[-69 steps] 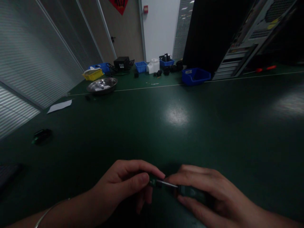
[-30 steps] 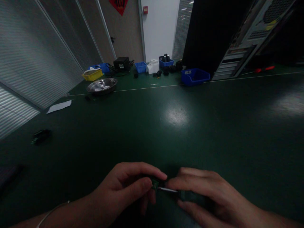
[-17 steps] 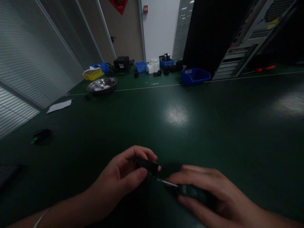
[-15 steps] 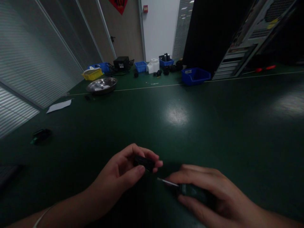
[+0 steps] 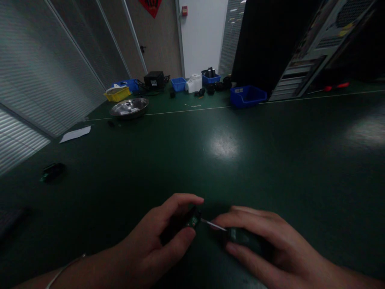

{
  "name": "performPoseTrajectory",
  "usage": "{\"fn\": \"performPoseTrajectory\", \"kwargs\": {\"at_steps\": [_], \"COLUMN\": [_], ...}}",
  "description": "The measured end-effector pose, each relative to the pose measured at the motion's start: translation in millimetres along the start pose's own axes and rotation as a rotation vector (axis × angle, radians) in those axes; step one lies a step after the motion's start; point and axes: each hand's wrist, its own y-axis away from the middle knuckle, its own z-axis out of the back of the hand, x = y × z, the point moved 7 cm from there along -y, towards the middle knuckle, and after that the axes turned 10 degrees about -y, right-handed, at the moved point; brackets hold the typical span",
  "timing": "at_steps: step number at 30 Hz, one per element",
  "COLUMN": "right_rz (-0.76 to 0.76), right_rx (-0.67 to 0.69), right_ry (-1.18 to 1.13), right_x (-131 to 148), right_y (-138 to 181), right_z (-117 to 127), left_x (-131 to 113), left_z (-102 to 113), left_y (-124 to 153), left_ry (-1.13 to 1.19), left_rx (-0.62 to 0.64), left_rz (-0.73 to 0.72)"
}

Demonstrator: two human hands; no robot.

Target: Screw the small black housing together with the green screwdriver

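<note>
My left hand [image 5: 167, 228], at the lower middle, is closed around a small dark part with a green circuit board [image 5: 193, 220]. Part of it is hidden by my thumb and fingers. A screwdriver [image 5: 243, 237] with a dark green handle lies in the grip of my right hand [image 5: 270, 241]. Its thin metal shaft points left, and the tip is at the circuit board's right side. Whether the tip touches the board I cannot tell. Both hands are held low over the green tabletop [image 5: 192, 156].
A shiny metal bowl [image 5: 129, 108], a yellow bin [image 5: 118, 94] and a blue bin [image 5: 248, 97] stand at the back. Another small dark part with green on it [image 5: 52, 171] lies at the left, near a white paper [image 5: 75, 134]. A computer case [image 5: 297, 72] stands at the back right.
My left hand has turned the small part so its green board shows and has shifted slightly right and down, towards the screwdriver tip. My right hand has barely moved.
</note>
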Motion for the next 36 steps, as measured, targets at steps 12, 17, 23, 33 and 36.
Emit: {"fn": "performPoseTrajectory", "kwargs": {"at_steps": [12, 17, 23, 33, 36], "right_rz": [0.01, 0.018, 0.001, 0.013, -0.005], "right_rx": [0.004, -0.016, 0.002, -0.002, -0.039], "right_ry": [0.002, 0.003, 0.002, -0.025, -0.019], "right_x": [1.9, 3.0, 2.6, 2.3, -2.4], "right_y": [-3.5, -2.8, 0.5, -2.9, 3.5], "right_z": [-1.6, -0.2, -3.0, -1.8, -0.3], "left_x": [-11.9, -15.7, -11.0, -2.7, -3.8], "left_z": [12.6, 10.0, 5.5, 0.2, 4.3], "left_y": [-1.3, -2.7, -5.2, -6.4, -6.4], "left_ry": [-0.171, -0.191, -0.082, 0.023, -0.041], "left_rx": [-0.12, -0.06, 0.052, 0.137, 0.082], "left_rz": [-0.172, -0.223, -0.139, -0.058, -0.108]}}
